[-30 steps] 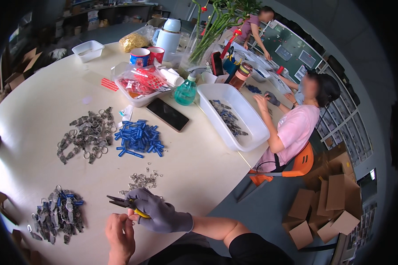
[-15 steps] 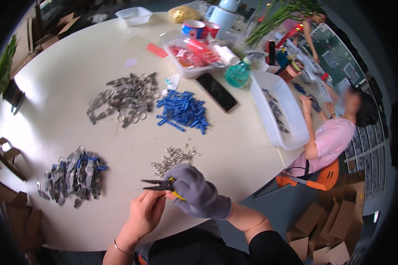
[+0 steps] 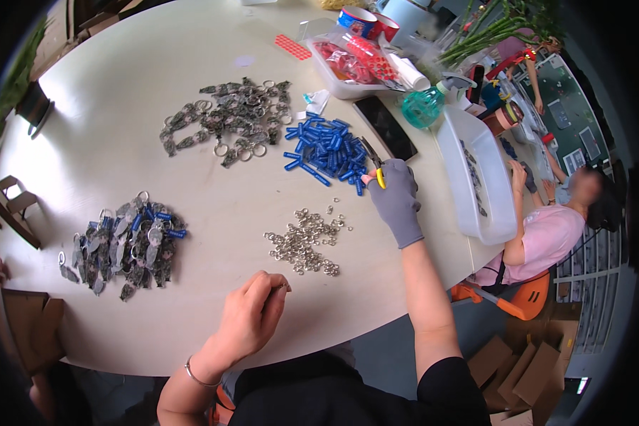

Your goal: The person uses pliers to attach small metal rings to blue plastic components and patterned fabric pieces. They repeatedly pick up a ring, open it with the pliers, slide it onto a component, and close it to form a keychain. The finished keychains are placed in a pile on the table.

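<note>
My bare left hand (image 3: 252, 312) is closed in a pinch above the table's near side; a tiny metallic bit shows at its fingertips, too small to name. My right hand (image 3: 397, 195), in a grey glove with bare fingertips, holds pliers (image 3: 380, 174) with yellow handles and dark jaws. Its fingertips reach the right edge of a heap of small blue tags (image 3: 326, 149); whether they grip one I cannot tell. Between my hands lies a pile of small silver rings (image 3: 305, 241). Farther off is a pile of keychains (image 3: 227, 117) with patterned pieces and split rings.
At the left sits another keychain pile (image 3: 124, 245) with blue tags among it. Beyond my right hand are a black phone (image 3: 385, 128), a green spray bottle (image 3: 422, 106), a long white bin (image 3: 486, 177) and a box of red packets (image 3: 348, 67). A person in pink (image 3: 547, 241) sits at the right.
My right hand has moved away from the left, forward and right to the blue tags, carrying the pliers. My left hand stays near the table's front, still pinched. The whole view has shifted.
</note>
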### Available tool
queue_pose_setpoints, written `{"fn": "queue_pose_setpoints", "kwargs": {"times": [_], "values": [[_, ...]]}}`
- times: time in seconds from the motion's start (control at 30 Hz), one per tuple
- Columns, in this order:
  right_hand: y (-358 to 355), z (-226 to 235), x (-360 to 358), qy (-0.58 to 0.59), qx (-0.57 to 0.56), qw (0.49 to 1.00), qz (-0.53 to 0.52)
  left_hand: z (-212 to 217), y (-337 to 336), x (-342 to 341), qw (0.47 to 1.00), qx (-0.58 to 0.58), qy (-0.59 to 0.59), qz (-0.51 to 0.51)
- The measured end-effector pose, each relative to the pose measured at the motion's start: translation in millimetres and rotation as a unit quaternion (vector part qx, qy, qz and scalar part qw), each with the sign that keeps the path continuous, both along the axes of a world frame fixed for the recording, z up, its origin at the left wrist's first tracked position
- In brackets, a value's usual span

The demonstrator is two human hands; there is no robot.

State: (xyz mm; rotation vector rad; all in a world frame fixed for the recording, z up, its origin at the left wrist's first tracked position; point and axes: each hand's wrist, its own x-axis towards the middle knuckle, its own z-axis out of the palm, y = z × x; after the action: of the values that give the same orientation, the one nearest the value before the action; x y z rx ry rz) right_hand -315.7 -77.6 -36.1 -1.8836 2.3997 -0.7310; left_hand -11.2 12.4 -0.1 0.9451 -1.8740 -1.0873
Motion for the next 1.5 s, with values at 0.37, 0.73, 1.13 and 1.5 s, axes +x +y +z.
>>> {"fn": "queue_pose_setpoints", "kwargs": {"times": [0.37, 0.73, 1.13, 1.5], "values": [[54, 72, 73, -0.431, 0.102, 0.868, 0.225, -2, -1, 7, 0.999, 0.025, 0.029, 0.019], [70, 92, 106, -0.286, 0.193, 0.859, 0.378, -2, -1, 7, 0.999, -0.03, -0.023, -0.005], [59, 97, 106, -0.267, 0.254, 0.85, 0.377, -8, 0, 6, 0.991, -0.112, -0.072, -0.006], [61, 87, 106, -0.294, 0.277, 0.85, 0.337, -8, 2, 7, 0.996, 0.082, 0.036, -0.011]]}}
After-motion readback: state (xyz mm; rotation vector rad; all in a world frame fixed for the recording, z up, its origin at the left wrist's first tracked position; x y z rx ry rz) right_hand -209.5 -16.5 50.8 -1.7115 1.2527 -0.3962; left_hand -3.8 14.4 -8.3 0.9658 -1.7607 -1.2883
